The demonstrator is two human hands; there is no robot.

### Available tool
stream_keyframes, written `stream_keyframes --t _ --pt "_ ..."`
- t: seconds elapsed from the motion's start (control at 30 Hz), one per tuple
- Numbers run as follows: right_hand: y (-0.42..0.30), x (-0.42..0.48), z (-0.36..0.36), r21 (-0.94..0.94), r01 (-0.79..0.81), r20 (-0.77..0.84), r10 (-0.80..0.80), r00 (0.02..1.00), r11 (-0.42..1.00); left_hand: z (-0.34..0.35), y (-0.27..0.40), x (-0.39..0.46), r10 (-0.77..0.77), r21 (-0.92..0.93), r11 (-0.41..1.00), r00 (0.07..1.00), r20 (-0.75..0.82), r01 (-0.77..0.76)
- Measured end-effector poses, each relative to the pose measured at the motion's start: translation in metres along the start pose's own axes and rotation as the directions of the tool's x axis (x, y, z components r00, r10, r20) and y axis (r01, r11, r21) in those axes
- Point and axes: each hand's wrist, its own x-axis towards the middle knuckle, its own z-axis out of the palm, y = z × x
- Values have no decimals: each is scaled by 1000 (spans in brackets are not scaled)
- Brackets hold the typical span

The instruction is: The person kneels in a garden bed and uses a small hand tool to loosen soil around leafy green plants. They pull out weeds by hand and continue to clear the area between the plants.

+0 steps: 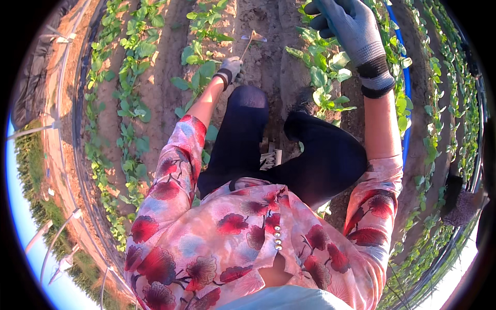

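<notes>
My left hand (231,69), in a grey work glove, is closed around the thin handle of a small hand hoe (254,37). The hoe's flat metal blade lies at the soil between two rows of leafy green plants. My right hand (345,23), gloved in grey with a dark cuff, is raised at the top edge above the plant row (325,73) to the right. Its fingers are spread a little and partly cut off by the frame, and nothing shows in them.
More plant rows (133,69) run along both sides. A blue hose or pipe (407,89) lies right of my right arm. Pale pipes (62,77) and black sheeting (29,85) stand at the far left. Part of a person (461,205) shows at the right rim.
</notes>
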Motion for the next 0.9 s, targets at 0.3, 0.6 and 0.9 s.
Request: stream_keyframes --t 0.3,0.6,0.9 --pt "15 -14 -59 -202 -7 -5 6 1000 979 5 -171 5 72 621 778 968 -241 97" --pt "-13 -81 -46 -436 -129 -322 -21 946 891 21 -111 44 84 723 689 986 -144 47" --pt "-8 -63 4 -241 -290 -451 158 878 926 -3 -99 75 117 821 569 982 -147 55"
